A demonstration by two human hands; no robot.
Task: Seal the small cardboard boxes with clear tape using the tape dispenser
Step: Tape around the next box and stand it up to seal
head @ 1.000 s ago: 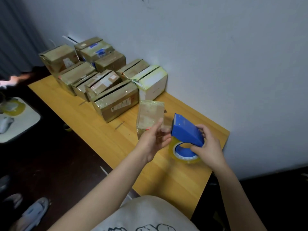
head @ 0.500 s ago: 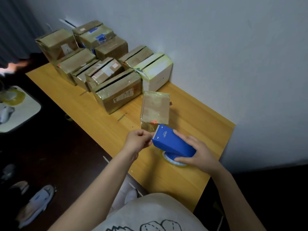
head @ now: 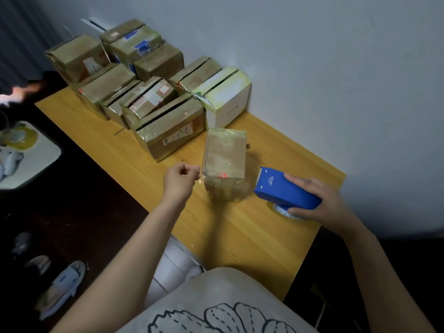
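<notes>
The right hand (head: 322,205) grasps the blue tape dispenser (head: 286,188) from above, fingers across its top and thumb against the roll of clear tape (head: 282,210) under it. The roll rests on the tabletop (head: 240,236), and the dispenser's toothed nose points toward 10 o'clock. The left hand (head: 181,181) hovers with fingers curled and thumb meeting forefinger; whether a strip of clear tape is pinched there cannot be told. Between the 2 hands stands 1 small cardboard box (head: 224,159), glossy with tape, just beside the left hand's knuckles at its 3 o'clock and near the dispenser's nose at its 9 o'clock. Out at 11 o'clock from this box sits a cluster of brown boxes (head: 168,131), packed close together, with a white box (head: 228,99) at 12 o'clock against the wall (head: 336,68).
</notes>
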